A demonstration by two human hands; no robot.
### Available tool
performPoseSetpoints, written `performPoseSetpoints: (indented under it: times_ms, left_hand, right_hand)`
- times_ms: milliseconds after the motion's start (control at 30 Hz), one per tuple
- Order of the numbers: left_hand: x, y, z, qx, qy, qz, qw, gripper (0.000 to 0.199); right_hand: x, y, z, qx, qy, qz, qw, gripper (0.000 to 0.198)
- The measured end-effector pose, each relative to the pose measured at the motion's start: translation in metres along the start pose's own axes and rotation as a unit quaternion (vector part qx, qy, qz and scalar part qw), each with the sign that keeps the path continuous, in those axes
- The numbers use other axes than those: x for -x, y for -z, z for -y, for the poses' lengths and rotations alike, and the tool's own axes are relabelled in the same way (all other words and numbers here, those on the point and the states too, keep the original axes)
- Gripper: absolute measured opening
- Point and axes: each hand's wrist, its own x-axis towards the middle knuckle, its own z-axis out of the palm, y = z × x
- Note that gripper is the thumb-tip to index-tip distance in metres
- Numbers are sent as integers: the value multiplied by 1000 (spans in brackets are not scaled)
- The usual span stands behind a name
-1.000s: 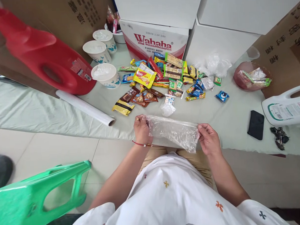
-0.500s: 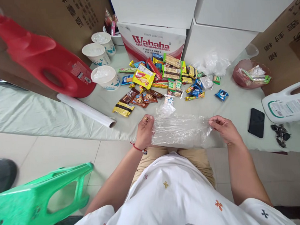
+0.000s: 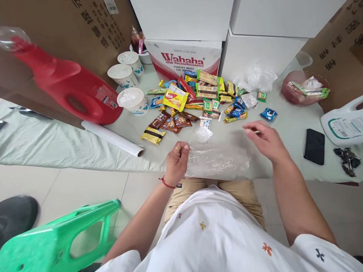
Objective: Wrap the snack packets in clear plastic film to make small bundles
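Pinched at its left end by my left hand point(image 3: 177, 162), a crinkled sheet of clear plastic film point(image 3: 218, 160) lies spread along the table's front edge. My right hand point(image 3: 265, 141) hovers above the table beyond the film's right end, open, fingers stretched out and apart from it. Just behind the film sits a small white-wrapped snack point(image 3: 204, 131) with clear plastic around it. Farther back is a heap of packaged snacks, with a yellow wafer packet point(image 3: 175, 99) on top, brown cookie packets point(image 3: 169, 124) in front and a blue packet point(image 3: 269, 114) off to the right.
Left: a cardboard-cored white roll point(image 3: 113, 139), paper cups point(image 3: 132, 102) and a big red jug point(image 3: 75, 88). Behind: a Wahaha carton point(image 3: 181, 58) and crumpled clear plastic point(image 3: 257, 78). Right: a reddish bowl point(image 3: 296, 98), phone point(image 3: 314, 146), keys point(image 3: 347, 162) and white jug point(image 3: 350, 122). A green stool point(image 3: 54, 239) stands below.
My right hand has let go of the film's right end and moved slightly up and away. That end has dropped and drawn in leftward, while my left hand keeps its hold.
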Motion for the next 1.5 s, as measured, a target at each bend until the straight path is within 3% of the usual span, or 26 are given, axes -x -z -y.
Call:
performPoseSetpoints:
  times_ms: [67, 133, 233, 367, 500, 633, 733, 800, 867, 967, 1067, 1167, 1233, 1333, 1400, 1500]
  left_hand:
    - [4, -3, -8, -58, -54, 52, 996, 28]
    - [7, -4, -13, -96, -89, 75, 988, 29]
    - [9, 0, -13, -63, -60, 54, 995, 35]
    - [2, 9, -4, 97, 37, -14, 995, 45]
    - [-9, 7, 0, 183, 86, -64, 977, 52]
    - [-16, 1, 0, 188, 57, -100, 975, 51]
    - [-16, -2, 2, 170, 14, -102, 980, 45]
    - [-14, -4, 4, 162, -1, -91, 983, 42]
    - [-12, -7, 7, 150, -3, -87, 985, 42]
    - [-10, -8, 11, 81, -13, -104, 991, 42]
    - [-6, -4, 8, -53, -91, -130, 986, 38]
    - [6, 5, -6, -191, -258, -137, 937, 27]
    - [19, 8, -20, -256, -409, -111, 869, 17]
    - [44, 5, -39, -296, -601, -42, 741, 13]
    - [62, 1, -46, -300, -664, 17, 685, 18]
    - [81, 7, -46, -288, -666, 122, 677, 19]
  right_hand:
    - [-12, -30, 26, -83, 17, 92, 992, 42]
    - [-21, -62, 45, -180, -24, 191, 965, 49]
    - [-28, -95, 57, -266, -56, 258, 927, 37]
    - [-30, -99, 61, -261, -9, 199, 945, 32]
    - [-20, -84, 67, -167, 84, 118, 975, 24]
    - [3, -71, 69, -75, 202, 93, 972, 16]
    - [25, -62, 62, -43, 292, 84, 952, 21]
    - [36, -58, 52, -36, 318, 66, 945, 26]
    - [44, -56, 40, -28, 292, 42, 955, 27]
    - [48, -55, 24, -36, 195, 4, 980, 20]
    - [45, -56, 15, -77, 106, 3, 991, 13]
    - [35, -55, 18, -119, 59, 23, 991, 18]
    - [24, -53, 24, -151, 48, 28, 987, 25]
    - [2, -47, 37, -202, 40, 50, 977, 33]
    - [-15, -41, 44, -226, 30, 61, 972, 36]
    - [-35, -33, 46, -229, -22, 54, 972, 38]
